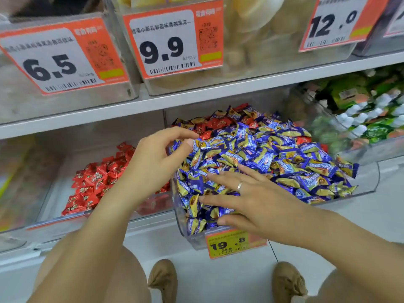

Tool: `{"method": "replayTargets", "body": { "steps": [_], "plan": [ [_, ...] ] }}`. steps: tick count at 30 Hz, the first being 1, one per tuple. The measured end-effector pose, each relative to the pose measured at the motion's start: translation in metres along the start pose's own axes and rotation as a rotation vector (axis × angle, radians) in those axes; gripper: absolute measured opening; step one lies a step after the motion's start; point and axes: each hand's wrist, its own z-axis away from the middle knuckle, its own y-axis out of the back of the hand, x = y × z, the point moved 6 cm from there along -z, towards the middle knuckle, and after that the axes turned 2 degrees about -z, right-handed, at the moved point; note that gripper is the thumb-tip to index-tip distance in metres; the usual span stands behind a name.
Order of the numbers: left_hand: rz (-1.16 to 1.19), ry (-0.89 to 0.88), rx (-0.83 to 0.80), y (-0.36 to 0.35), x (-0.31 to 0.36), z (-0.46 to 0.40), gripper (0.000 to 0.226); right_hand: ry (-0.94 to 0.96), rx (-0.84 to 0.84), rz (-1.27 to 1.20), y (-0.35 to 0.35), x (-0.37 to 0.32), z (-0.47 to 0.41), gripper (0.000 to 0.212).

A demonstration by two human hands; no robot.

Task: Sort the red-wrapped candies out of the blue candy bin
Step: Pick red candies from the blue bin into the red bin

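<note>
Both bare forearms reach forward and up from the lower edge of the view, converging toward the middle; the left hand point(153, 158) is raised on a bent wrist, its fingers loosely curled with thumb and forefinger tips close together, holding nothing that shows. The right hand point(251, 197) lies lower, palm down, fingers straight and spread toward the left; a ring sits on one finger

Single head-worn wide-angle view, which looked forward and steeply down from close range at a clear plastic bin of blue-and-gold wrapped candies point(369, 182) on white shop shelving point(196, 96).
</note>
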Motion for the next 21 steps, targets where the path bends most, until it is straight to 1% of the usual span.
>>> {"method": "replayTargets", "body": {
  "steps": [3,5,8,11,14,17,20,21],
  "plan": [
    [0.009,0.000,0.003,-0.003,0.000,-0.001,0.017,-0.018,0.027,0.000,0.002,0.015,-0.005,0.044],
    [-0.001,-0.002,-0.005,-0.004,0.001,0.000,0.017,-0.032,0.064,0.067,0.007,0.029,-0.011,0.045],
    [-0.016,-0.001,-0.003,-0.003,0.002,0.001,0.017,-0.104,0.089,0.183,0.018,0.056,-0.020,0.047],
    [-0.019,0.012,0.005,0.000,0.005,0.002,0.016,-0.205,0.076,0.218,0.028,0.088,-0.025,0.050],
    [-0.068,0.016,-0.017,0.000,0.010,0.003,0.017,-0.319,0.070,0.181,0.034,0.118,-0.025,0.056],
    [-0.188,-0.001,-0.075,-0.006,0.017,-0.001,0.021,-0.440,0.123,0.085,0.042,0.133,-0.021,0.060],
    [-0.276,0.004,-0.156,-0.017,0.026,-0.010,0.030,-0.456,0.179,0.044,0.047,0.129,-0.016,0.073],
    [-0.296,0.022,-0.189,-0.024,0.028,-0.014,0.034,-0.451,0.200,0.032,0.049,0.125,-0.013,0.073]
  ]
}}
